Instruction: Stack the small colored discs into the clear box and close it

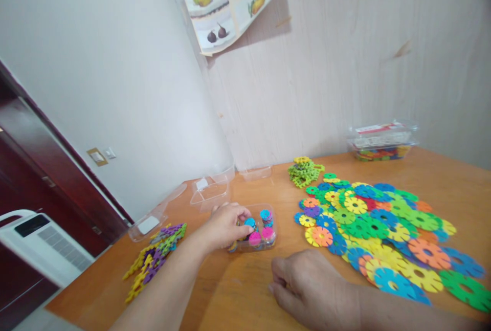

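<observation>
My left hand (227, 226) reaches over a small clear plastic box (273, 218) near the middle of the table. Its thumb and index finger close about a small blue disc (249, 222) inside the box. Next to that disc are pink discs (254, 239) and a stack of small blue and pink discs (266, 215). My right hand (312, 282) rests on the table in front of the box, its fingers curled into a loose fist. Whatever may be inside that fist is hidden.
Large notched plastic discs (366, 228) spread over the right side of the table. Green interlocking pieces (305, 173) are heaped behind them, and purple and yellow ones (153, 257) lie left. Clear containers (210, 193) stand along the wall; a filled box (382, 141) is at back right.
</observation>
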A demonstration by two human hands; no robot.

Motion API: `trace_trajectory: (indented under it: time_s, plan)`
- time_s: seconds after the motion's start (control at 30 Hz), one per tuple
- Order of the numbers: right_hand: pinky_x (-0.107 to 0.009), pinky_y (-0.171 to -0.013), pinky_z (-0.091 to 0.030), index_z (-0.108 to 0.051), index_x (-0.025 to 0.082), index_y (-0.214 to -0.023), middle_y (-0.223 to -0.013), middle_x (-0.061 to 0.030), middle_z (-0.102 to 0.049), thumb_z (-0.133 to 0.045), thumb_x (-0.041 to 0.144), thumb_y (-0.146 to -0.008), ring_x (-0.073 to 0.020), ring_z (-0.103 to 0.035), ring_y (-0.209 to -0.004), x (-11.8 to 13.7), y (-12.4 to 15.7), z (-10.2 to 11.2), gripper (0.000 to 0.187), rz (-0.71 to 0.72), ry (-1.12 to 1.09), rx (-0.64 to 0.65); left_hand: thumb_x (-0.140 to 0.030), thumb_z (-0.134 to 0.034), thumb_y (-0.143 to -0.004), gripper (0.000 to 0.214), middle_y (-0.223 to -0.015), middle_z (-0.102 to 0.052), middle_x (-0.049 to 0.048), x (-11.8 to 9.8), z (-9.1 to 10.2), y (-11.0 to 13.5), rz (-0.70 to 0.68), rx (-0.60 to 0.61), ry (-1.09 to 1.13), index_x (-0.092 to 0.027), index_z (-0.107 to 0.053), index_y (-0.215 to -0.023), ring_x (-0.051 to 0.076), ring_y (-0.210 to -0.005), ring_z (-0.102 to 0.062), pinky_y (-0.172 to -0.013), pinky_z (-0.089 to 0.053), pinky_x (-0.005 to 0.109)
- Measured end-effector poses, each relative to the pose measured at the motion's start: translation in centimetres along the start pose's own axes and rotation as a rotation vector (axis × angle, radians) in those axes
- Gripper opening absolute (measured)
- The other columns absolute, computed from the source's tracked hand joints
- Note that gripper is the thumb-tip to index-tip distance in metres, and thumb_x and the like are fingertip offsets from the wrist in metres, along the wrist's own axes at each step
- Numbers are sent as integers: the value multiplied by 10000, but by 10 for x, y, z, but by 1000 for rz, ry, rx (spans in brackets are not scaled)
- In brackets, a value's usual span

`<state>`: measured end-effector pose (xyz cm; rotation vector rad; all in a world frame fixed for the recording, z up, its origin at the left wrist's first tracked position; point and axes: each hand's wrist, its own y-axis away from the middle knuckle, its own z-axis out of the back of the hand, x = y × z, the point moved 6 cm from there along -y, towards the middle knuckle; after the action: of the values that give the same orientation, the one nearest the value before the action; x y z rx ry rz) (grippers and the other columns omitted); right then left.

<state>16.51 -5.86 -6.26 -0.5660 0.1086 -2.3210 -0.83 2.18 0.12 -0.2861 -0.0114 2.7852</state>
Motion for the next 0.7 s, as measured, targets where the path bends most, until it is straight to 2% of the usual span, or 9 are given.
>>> trace_trajectory:
  time_s: [0.23,0.43,0.7]
  plan:
    - [-282,-492,-195,-597,234,-740,-696,0,-701,-461,385,-888,-135,-600,-571,-1,0,1,252,-1,-6,-6,-371,-643,-737,278,-945,-688,26,-1,1,-2,11,9,31,-227,-693,-969,203,-916,-579,-795,-400,284]
    - [-281,-499,-194,-592,228,-738,-693,-4,-697,-459,389,-889,-133,-594,-572,0,-1,1,258,5,-12,-14,-307,-629,-719,307,-970,-674,38,17,12,11,42,13,83,-203,-676,-1004,201,-924,-577,-813,-422,279]
    - [-275,-506,-216,-591,231,-728,-695,1,-694,-462,373,-892,-138,-600,-594,-1,2,1,252,-4,-34,8,-349,-640,-712,276,-886,-687,1,33,16,33,98,150,174,-205,-673,-945,182,-855,-594,-768,-437,251]
